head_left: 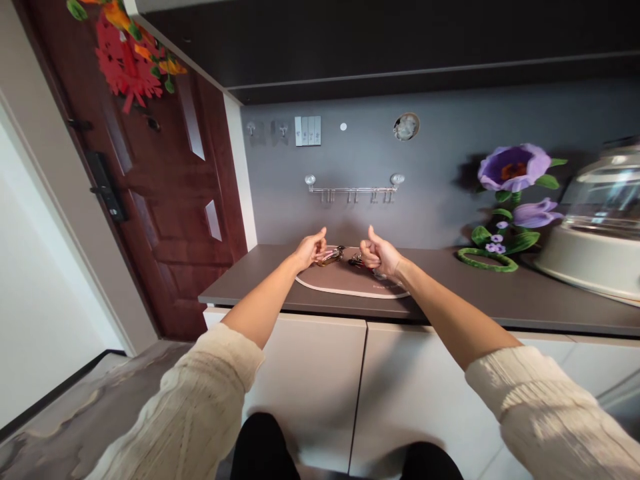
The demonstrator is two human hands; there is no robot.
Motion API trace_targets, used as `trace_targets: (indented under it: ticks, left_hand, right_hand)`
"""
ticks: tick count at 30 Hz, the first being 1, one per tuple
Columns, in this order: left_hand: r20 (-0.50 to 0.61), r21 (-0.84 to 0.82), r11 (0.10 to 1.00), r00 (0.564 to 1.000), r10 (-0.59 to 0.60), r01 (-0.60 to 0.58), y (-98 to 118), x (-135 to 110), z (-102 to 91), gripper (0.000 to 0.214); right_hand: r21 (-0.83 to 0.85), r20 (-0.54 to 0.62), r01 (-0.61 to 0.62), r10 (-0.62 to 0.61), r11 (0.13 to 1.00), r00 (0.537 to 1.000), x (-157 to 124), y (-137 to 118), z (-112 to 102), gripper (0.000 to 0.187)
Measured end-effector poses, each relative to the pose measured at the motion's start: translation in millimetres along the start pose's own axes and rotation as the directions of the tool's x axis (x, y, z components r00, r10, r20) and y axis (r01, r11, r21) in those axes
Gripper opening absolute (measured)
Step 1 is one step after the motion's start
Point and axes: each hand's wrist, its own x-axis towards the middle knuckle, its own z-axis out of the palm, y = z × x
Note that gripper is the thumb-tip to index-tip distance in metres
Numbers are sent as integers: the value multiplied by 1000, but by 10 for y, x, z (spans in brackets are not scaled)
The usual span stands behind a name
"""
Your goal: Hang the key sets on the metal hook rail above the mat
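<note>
Near metallic items (334,255), left hand (311,250) and right hand (379,253) curl (can't tell if either grip holds any).

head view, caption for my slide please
Bare left hand and right hand near small shiny items on a brown, pale-edged rounded mat.
</note>
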Motion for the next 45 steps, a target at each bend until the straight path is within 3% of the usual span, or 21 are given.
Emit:
trace_targets:
  ticks: [3,6,12,17,24,28,36,45]
  left_hand:
    - [-194,250,957,961,196,-145,38,117,9,32]
    - [-253,529,832,905,341,-166,56,220,16,16]
    - [-83,874,452,861,502,-180,-44,351,48,14]
    - [76,926,290,875,479,-240,-183,344,36,19]
    - [169,938,247,944,284,-242,-189,279,-88,26]
    - [179,938,255,958,223,-234,-206,272,-82,25]
    - [172,953,192,942,289,-233,-197,267,-42,23]
    - [112,967,168,914,390,-190,-151,276,-33,26]
  right_hand:
    - [-63,-96,110,-116,992,989,105,-74,41,37]
    - [-109,-186,161,-179,981,966,245,-94,44,26]
    - [-254,-391,179,-270,951,880,567,11,-18,15]
    - [-466,-490,104,-354,879,797,681,211,-93,14]
    - [-763,-331,57,-465,644,821,621,330,-128,18]
    - [-817,-305,22,-464,576,832,615,332,-78,19]
    - [-832,-289,-16,-408,555,866,575,315,4,23]
    - [-830,-272,8,-419,557,866,574,324,19,21]
